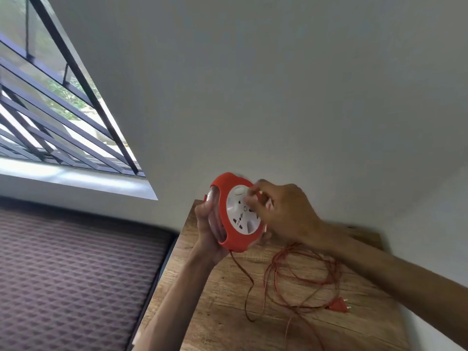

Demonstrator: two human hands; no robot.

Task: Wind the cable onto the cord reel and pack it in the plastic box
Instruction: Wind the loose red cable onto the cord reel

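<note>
An orange cord reel (pixel 228 224) with a white socket face is held up above a wooden table (pixel 215 312). My left hand (pixel 206 231) grips the reel's left rim from below. The fingers of my right hand (pixel 283 211) pinch a part on the white face, blurred by motion. A thin orange cable (pixel 298 272) hangs from the reel's bottom and lies in loose loops on the table. Its orange plug (pixel 338 305) rests at the table's right side. No plastic box is in view.
A dark patterned mattress (pixel 76 274) lies left of the table, below a barred window (pixel 50 110). A white wall stands behind the table and along its right edge.
</note>
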